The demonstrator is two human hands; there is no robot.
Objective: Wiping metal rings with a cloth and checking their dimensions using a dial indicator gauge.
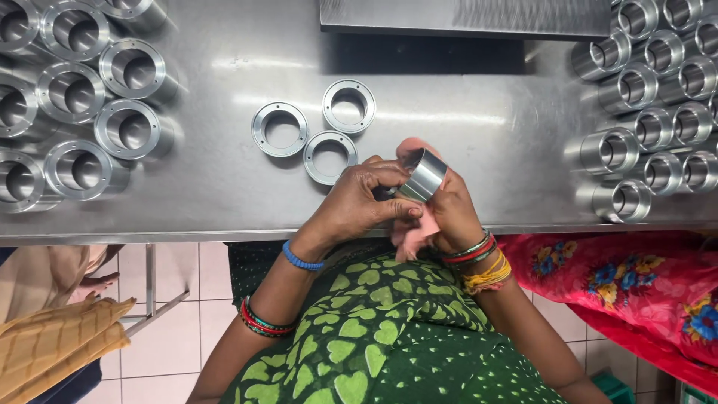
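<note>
Wiping in hand: sleeve (423,175) gripped by right hand (449,213) over pink cloth (410,232), above table (224,187) edge; left hand (357,203) closed, pinching sleeve rim. Best turned steadily inside cloth, kept off three rings (329,131). Flanged parts (82,97) stacked left, tubes (651,112) right.

Silvery metal sleeve (423,174), pink cloth (413,230)
</note>
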